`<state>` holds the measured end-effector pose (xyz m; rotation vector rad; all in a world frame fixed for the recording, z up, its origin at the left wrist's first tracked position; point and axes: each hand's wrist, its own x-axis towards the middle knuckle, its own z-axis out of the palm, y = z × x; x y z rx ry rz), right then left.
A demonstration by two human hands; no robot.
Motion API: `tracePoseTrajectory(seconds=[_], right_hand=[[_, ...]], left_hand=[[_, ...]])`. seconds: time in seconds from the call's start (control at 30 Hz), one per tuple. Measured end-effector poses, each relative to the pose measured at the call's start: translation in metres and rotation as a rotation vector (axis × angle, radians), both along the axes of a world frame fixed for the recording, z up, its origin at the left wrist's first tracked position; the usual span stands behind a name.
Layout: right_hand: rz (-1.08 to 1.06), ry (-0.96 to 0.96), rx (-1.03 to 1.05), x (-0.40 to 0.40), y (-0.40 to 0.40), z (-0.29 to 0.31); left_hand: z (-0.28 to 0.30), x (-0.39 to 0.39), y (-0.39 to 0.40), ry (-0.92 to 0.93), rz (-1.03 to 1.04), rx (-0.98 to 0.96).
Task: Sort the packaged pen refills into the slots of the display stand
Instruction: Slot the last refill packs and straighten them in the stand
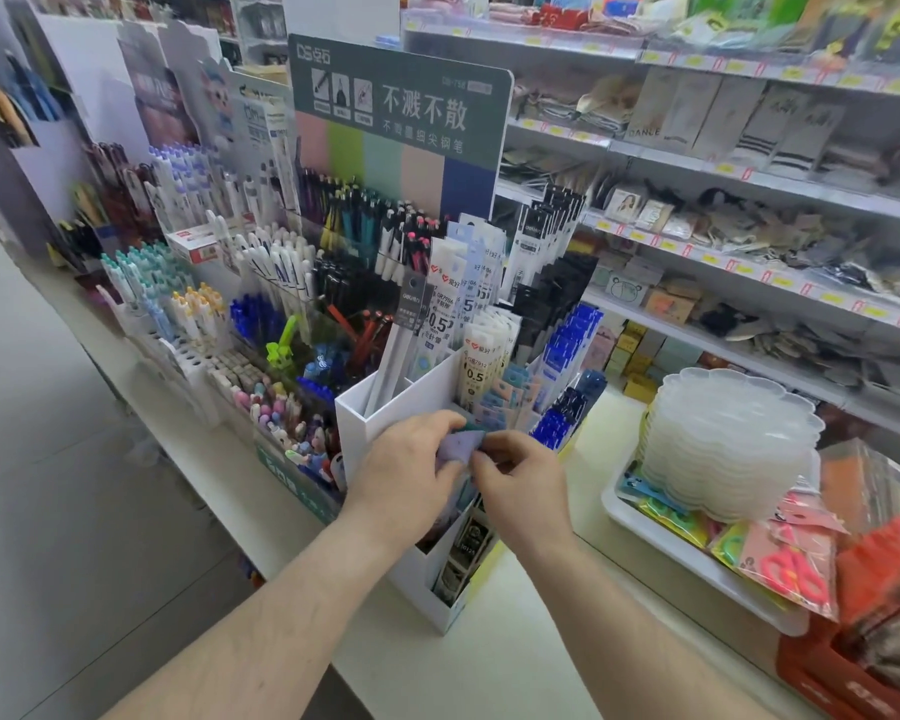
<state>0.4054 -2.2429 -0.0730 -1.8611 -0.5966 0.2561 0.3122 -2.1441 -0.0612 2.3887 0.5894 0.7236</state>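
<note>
**Refill packs: light, flat, slick — pinch at the header**

Nearest, both forearms reach in from 6 o'clock. Left hand (404,470) and right hand (523,480) meet at frame centre, fingertips together, pinching a pale purple refill pack (458,445) between them over the white display stand (357,418).

The pack looks thin, light, film-wrapped; likely slippery and floppy along its length. Judged best held by the stiffer card header, then fed bottom-first into a slot.

Beyond, toward 12 o'clock, upright refill packs (481,356) already fill the stand's rear slots. At 3 o'clock a white tray (645,527) sits on the surface (515,662). Store shelves (749,179) behind.
</note>
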Motion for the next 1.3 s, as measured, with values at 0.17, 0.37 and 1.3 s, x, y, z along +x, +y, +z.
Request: tracePoseTrajectory(seconds=[0.17, 0.37, 1.3], right_hand=[[0.040, -0.116, -0.047, 0.006, -0.010, 0.000], [0.013, -0.498, -0.129, 0.049, -0.016, 0.028], [-0.003, -0.470, -0.078, 0.058, 0.000, 0.011]], left_hand=[[-0.002, 0.002, -0.005, 0.011, 0.014, 0.151], [0.014, 0.021, -0.007, -0.053, -0.006, 0.257], [0.005, 0.054, -0.005, 0.045, 0.157, 0.097]])
